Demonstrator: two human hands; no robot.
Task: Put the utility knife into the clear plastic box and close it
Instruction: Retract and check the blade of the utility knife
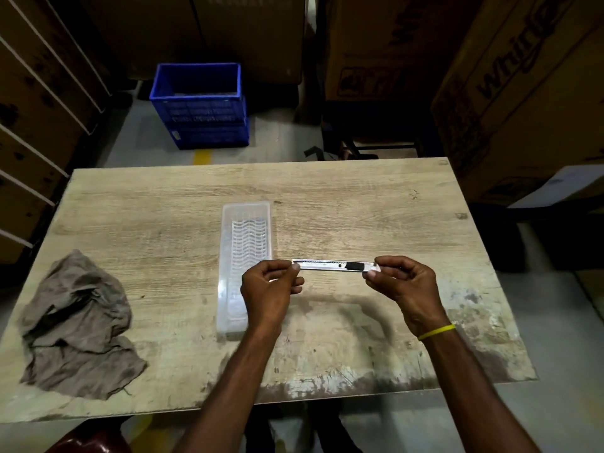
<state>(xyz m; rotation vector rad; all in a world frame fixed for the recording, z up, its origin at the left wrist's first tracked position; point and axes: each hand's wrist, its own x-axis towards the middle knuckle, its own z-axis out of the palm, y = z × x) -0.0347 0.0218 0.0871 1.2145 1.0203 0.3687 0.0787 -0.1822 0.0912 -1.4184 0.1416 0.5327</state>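
A silver utility knife (pixel 330 265) with a black slider is held level above the table, lying left to right. My left hand (pixel 269 291) pinches its left end and my right hand (pixel 403 289) pinches its right end. The clear plastic box (pixel 245 237) lies lengthwise on the wooden table (pixel 359 210), just left of the knife. My left hand covers part of the box's near half. I cannot tell whether the box's lid is on or off.
A crumpled grey cloth (pixel 76 325) lies on the table's left side. Beyond the far edge a blue plastic crate (pixel 199 106) stands on the floor. Large cardboard cartons (pixel 523 93) rise behind and to the right; shelving stands at the left.
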